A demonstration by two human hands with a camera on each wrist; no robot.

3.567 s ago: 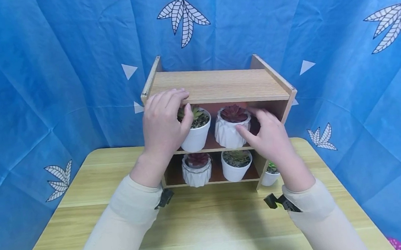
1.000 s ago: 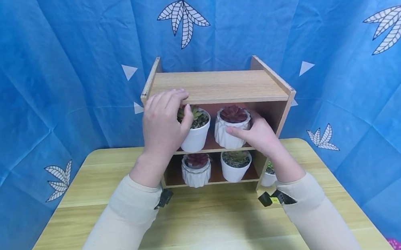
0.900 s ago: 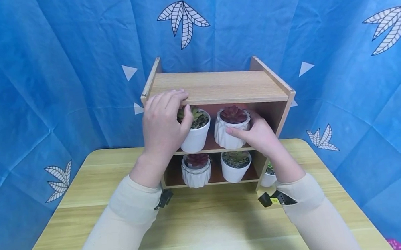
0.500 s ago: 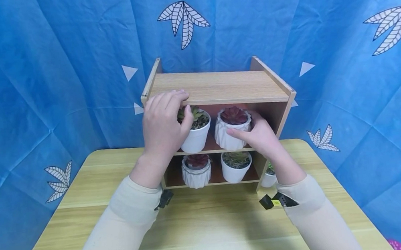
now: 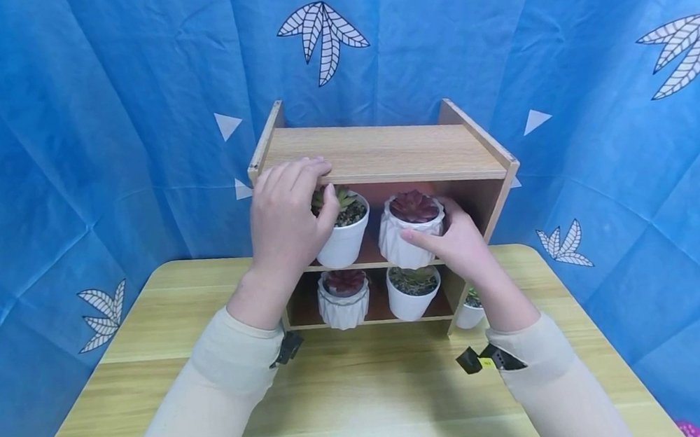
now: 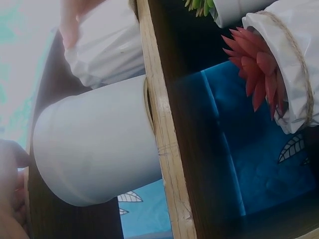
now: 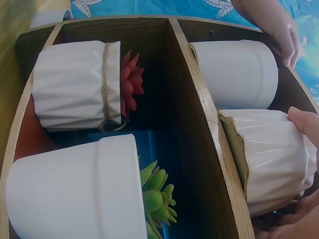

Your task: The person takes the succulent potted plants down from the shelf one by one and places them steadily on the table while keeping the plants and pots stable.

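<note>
My left hand (image 5: 283,214) holds the front edge of the wooden shelf unit (image 5: 381,148) at its left, fingers over the top board and thumb below. My right hand (image 5: 463,246) grips a white faceted pot with a dark red succulent (image 5: 401,243) from its right side, thumb in front. This pot sits at the upper compartment's front, slightly tilted, and its tan underside shows in the right wrist view. Just left of it stands a smooth white pot with a green succulent (image 5: 341,246), partly behind my left thumb. The right hand's far fingers are hidden behind the pot.
On the lower shelf stand another faceted pot with a red succulent (image 5: 345,309) and a smooth pot with a green succulent (image 5: 410,304). One more small potted plant (image 5: 469,314) is on the wooden table (image 5: 355,401), right of the unit. A blue curtain (image 5: 185,86) hangs behind.
My right hand has closed round the upper faceted pot and drawn it slightly forward and right, tilting it. The left hand stays on the shelf unit.
</note>
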